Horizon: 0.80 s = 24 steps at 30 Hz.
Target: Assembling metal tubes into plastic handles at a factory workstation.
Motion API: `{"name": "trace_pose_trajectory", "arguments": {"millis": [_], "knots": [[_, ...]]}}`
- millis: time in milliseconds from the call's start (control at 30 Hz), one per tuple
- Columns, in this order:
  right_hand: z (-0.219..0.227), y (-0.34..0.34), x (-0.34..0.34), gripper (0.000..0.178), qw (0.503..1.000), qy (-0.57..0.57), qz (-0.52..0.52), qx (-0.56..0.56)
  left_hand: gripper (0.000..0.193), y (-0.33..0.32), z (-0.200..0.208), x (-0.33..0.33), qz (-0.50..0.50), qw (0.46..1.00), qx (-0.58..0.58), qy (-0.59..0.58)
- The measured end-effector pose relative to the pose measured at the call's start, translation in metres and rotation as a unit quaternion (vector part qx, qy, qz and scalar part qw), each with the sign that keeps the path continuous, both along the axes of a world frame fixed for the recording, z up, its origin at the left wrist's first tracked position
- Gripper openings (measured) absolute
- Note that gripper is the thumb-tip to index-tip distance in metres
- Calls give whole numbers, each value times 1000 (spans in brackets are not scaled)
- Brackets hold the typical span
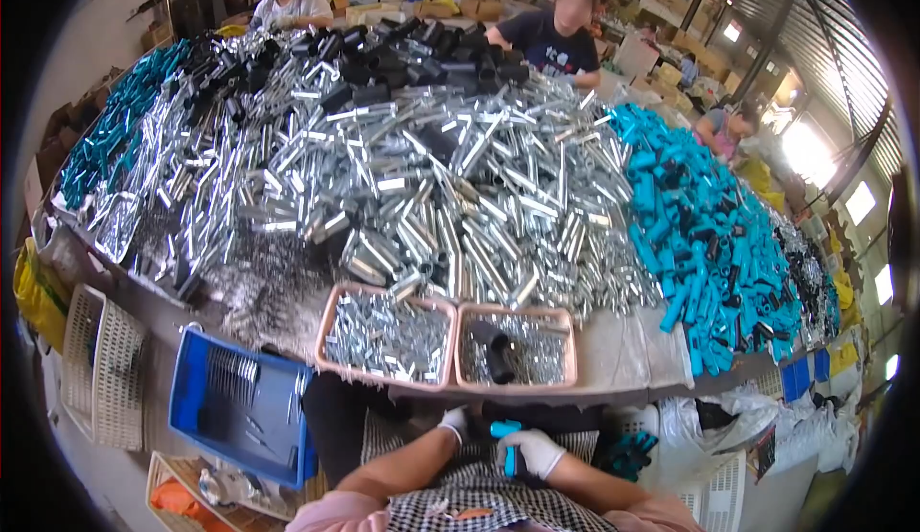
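My right hand (539, 450), in a white glove, is closed around a teal plastic handle-like piece (504, 429) bent like an L, held over my lap just below the table edge. To its left is my gloved left hand (454, 422); its fingers are too small and hidden to make out. Just beyond my hands, at the table's near edge, stand two pink trays. The left tray (450, 345) holds many small shiny metal parts. In the right tray (572, 350), a black bent tube piece (498, 357) lies on similar small parts.
A large heap of shiny metal tubes (422, 196) covers the table, with black tube pieces (412, 57) behind and teal pieces (690, 235) at right. Left of me are a blue crate (182, 407) with metal rods and a white basket (81, 340). Other people (556, 43) work across the table.
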State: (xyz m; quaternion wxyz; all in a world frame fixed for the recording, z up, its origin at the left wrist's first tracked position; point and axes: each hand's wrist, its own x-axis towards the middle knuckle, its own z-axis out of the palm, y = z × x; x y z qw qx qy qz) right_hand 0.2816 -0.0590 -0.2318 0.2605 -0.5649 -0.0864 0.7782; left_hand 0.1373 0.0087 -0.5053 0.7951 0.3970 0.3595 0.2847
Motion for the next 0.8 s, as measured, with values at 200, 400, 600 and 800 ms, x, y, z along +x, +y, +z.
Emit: {"name": "trace_pose_trajectory", "arguments": {"millis": [200, 400, 600, 800], "knots": [[-43, -9, 8, 25, 991, -114, 54, -39, 41, 101, 59, 17, 246, 869, -422, -79], [-54, 6, 6, 16, 999, -50, 14, -16, 40, 147, 39, 10, 241, 883, -391, -94], [-93, 39, 20, 16, 984, -87, 127, 89, 40, 143, 4, 12, 226, 894, -374, -96], [-116, 49, 16, 17, 932, -123, 256, 226, 40, 120, -20, 1, 209, 908, -349, -97]]}}
